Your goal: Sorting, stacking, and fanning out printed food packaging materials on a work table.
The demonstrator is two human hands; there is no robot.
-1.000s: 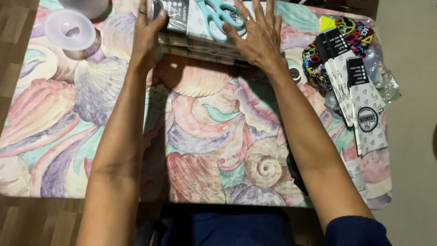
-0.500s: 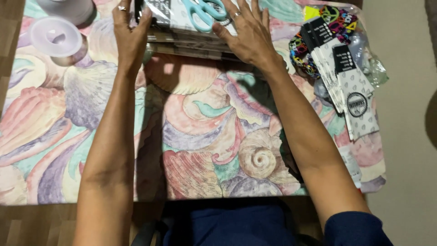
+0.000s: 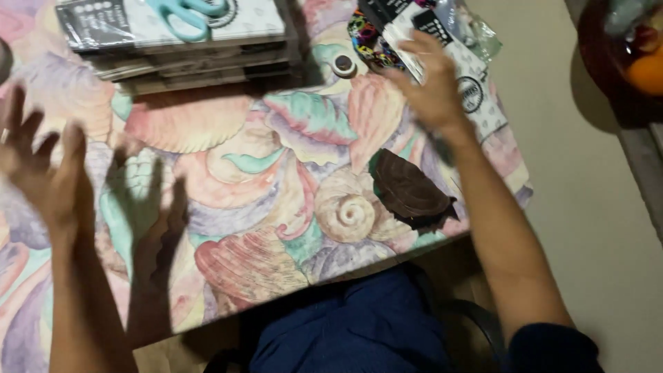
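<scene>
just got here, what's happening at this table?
A person sits at a table under a shell-print cloth, both hands raised and empty. The left hand hovers open near the left edge. The right hand is blurred, above a pile of printed packets. A stack of flat packs with teal scissors on top sits at the far side, untouched. A brown leaf-shaped piece lies near the right forearm.

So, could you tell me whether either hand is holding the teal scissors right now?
No, the teal scissors lie on the stack of flat packs, while the left hand and right hand are both open and empty.
</scene>
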